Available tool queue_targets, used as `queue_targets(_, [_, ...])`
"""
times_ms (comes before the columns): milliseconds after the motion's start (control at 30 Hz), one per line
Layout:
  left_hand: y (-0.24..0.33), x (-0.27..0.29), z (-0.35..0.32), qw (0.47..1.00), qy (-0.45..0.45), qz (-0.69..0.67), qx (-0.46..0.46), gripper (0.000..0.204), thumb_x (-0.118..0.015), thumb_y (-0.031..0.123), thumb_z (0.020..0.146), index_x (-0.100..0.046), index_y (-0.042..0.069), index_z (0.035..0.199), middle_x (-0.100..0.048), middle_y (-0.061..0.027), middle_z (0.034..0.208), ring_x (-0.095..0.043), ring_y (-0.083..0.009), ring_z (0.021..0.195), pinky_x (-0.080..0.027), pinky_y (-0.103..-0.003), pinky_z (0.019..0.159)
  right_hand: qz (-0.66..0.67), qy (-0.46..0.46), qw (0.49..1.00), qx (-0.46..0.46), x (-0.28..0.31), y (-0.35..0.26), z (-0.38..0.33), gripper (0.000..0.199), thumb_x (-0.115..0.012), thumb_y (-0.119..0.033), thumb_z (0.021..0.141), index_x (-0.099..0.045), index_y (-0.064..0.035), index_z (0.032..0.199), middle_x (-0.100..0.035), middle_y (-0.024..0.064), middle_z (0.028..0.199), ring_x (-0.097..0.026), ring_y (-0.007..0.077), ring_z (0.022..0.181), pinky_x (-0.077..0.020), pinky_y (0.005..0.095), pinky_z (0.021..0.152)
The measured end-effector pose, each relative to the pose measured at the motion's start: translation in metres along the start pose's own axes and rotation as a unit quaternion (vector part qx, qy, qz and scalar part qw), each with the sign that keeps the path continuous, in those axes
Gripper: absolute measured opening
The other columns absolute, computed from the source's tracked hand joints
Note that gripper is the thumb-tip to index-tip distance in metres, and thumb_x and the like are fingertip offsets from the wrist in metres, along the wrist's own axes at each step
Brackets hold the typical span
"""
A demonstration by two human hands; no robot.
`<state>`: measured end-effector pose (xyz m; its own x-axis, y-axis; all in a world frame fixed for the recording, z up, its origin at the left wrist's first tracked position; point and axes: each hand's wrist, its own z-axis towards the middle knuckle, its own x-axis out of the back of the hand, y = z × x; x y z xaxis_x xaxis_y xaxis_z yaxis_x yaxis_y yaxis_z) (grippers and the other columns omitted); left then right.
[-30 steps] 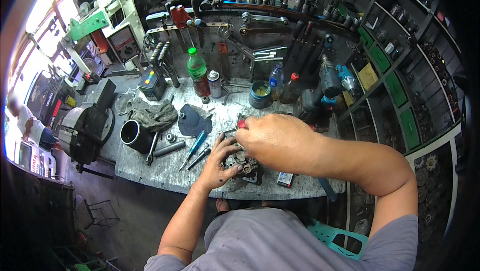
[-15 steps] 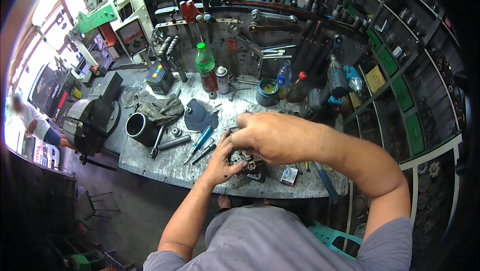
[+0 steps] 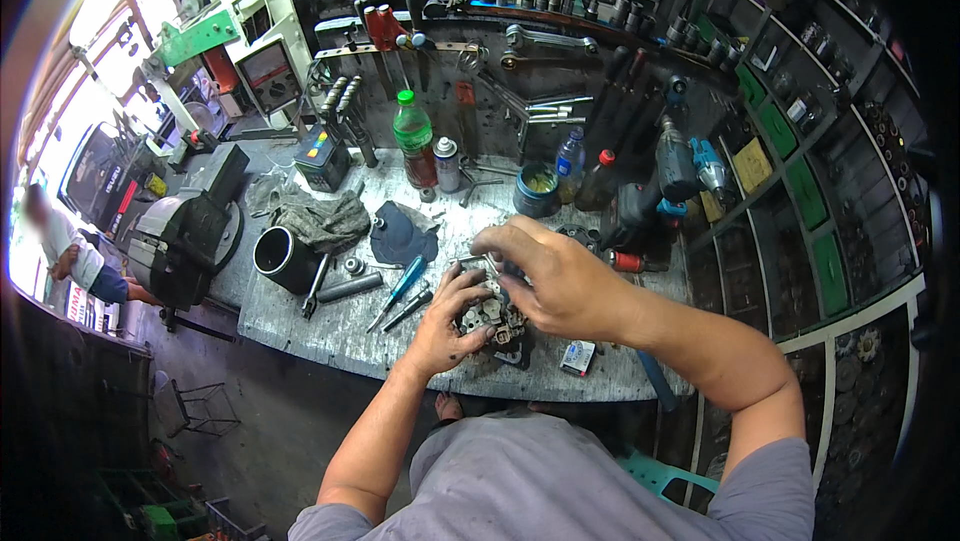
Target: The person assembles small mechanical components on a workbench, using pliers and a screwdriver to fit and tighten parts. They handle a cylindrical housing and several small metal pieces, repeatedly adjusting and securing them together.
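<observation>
A small, grimy cast-metal assembly (image 3: pixel 492 313) with round holes and bosses rests near the front edge of the metal-topped workbench (image 3: pixel 330 346). Along its left side my left hand (image 3: pixel 446 329) grips it, thumb on the near side and fingers over the far side. My right hand (image 3: pixel 560 276) is bent over the assembly's far right part with fingers curled in. A thin bright piece shows by those fingertips, too little of it to name. Left of the assembly lie a blue-handled screwdriver (image 3: pixel 408 281) and a dark rod-like tool (image 3: pixel 408 311). A small white box (image 3: pixel 577 357) sits to the right.
Farther left are a black cylinder (image 3: pixel 282 259), a wrench (image 3: pixel 316 286), a rag (image 3: pixel 325 219) and a bench vise (image 3: pixel 180 241). Bottles, a spray can (image 3: pixel 447 163) and a blue tub (image 3: pixel 537 189) stand behind. Cordless power tools (image 3: pixel 677 166) are at right. Another person (image 3: pixel 75 256) is at far left.
My right hand has lifted and turned, its fingers now curled near the assembly's far side. More of the assembly shows, and a red-ended tool has come into view beyond my right forearm.
</observation>
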<state>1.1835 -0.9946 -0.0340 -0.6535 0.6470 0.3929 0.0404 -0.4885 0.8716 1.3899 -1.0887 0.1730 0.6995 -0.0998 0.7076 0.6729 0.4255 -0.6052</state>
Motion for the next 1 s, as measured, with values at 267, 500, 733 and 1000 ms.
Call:
queue_targets(267, [0.005,-0.009,-0.014,0.995,0.101,0.0,-0.008,0.056,-0.093,0.018,0.084,-0.073,0.01,0.137,-0.059,-0.0193,0.163,-0.047,-0.0445,0.159,-0.04,-0.054,0.129,0.001,0.076,0.997,-0.023,0.013,0.005,-0.013,0.039,-0.076,0.007,0.093,-0.064,-0.0024,0.129,-0.07,0.0147,0.113,-0.076,0.0299,0.103,-0.0592,0.0417,0.091])
queue_targets(500, [0.022,-0.021,-0.036,0.985,0.168,0.015,0.033,0.036,-0.09,0.01,0.087,-0.081,0.005,0.122,-0.067,-0.023,0.152,-0.066,-0.0388,0.14,-0.053,-0.047,0.117,0.01,0.058,0.998,-0.004,-0.006,0.013,-0.014,0.036,-0.077,0.003,0.094,-0.062,0.0012,0.128,-0.066,0.0213,0.115,-0.073,0.041,0.101,-0.0594,0.0458,0.087])
queue_targets(733, [0.024,-0.021,-0.03,0.989,0.145,0.006,0.031,0.034,-0.087,0.008,0.09,-0.082,0.009,0.123,-0.062,-0.0214,0.155,-0.061,-0.0401,0.144,-0.051,-0.048,0.119,-0.123,0.013,0.992,0.011,-0.011,-0.005,-0.008,0.024,-0.076,-0.012,0.099,-0.063,-0.0034,0.118,-0.071,0.018,0.103,-0.078,0.0391,0.087,-0.0631,0.0473,0.074])
queue_targets(1000, [0.022,-0.012,-0.027,0.994,0.104,0.041,0.02,0.058,-0.091,0.016,0.085,-0.073,0.009,0.14,-0.055,-0.0232,0.162,-0.054,-0.0436,0.15,-0.045,-0.052,0.124,-0.282,-0.065,0.955,-0.056,-0.006,-0.031,0.006,0.023,-0.077,-0.024,0.096,-0.064,-0.0078,0.106,-0.076,0.0157,0.085,-0.081,0.0337,0.075,-0.0647,0.0458,0.063])
